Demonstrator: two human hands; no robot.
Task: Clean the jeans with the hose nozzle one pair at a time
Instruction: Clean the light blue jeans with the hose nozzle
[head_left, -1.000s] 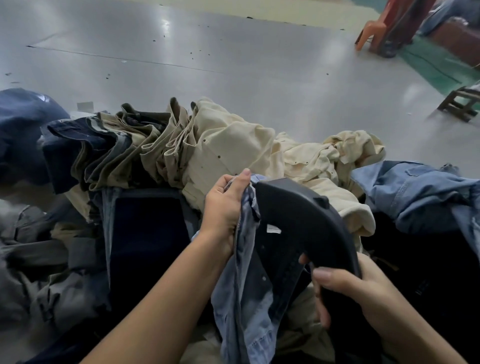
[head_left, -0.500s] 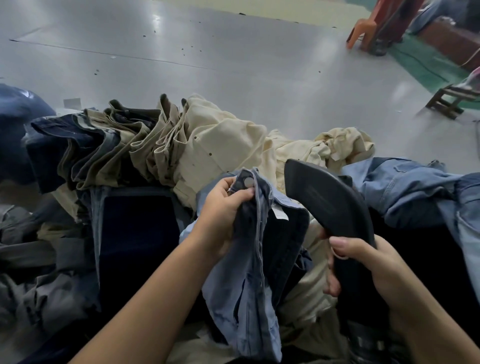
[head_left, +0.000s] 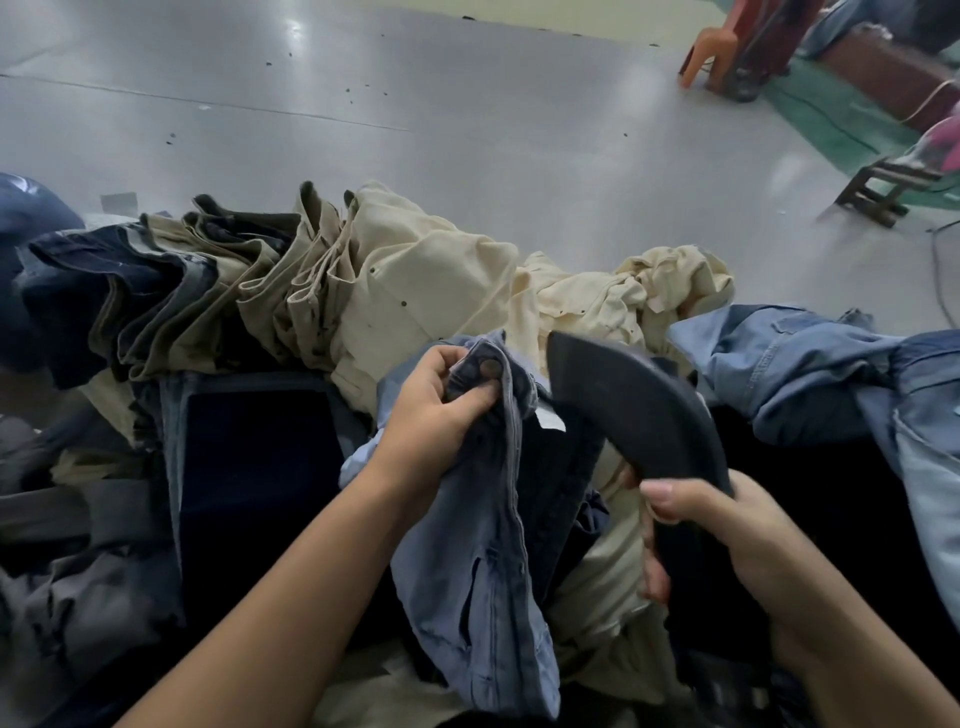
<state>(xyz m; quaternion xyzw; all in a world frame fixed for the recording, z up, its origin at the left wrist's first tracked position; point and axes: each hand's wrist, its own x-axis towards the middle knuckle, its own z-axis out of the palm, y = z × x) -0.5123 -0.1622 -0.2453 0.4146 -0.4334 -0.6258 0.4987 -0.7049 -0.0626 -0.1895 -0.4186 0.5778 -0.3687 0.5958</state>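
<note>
My left hand (head_left: 435, 410) grips the waistband of a light blue pair of jeans (head_left: 483, 561) by its metal button, and the pair hangs down in front of me. My right hand (head_left: 727, 535) holds the handle of a curved black hose nozzle (head_left: 639, 410). The nozzle's flat mouth points up and to the left, just right of the waistband and outside the jeans. The nozzle's lower end is hidden behind my right hand.
A row of folded cream and dark jeans (head_left: 311, 291) lies behind my hands. Crumpled cream trousers (head_left: 649, 291) and blue denim (head_left: 810, 374) lie to the right, grey garments (head_left: 67, 571) to the left. Grey floor (head_left: 467, 114) lies beyond, with an orange stool (head_left: 711, 52) and a wooden stool (head_left: 883, 192).
The nozzle has come out of the jeans' waist and swung right. My left hand has regripped the waistband at the button and the jeans have dropped slightly.
</note>
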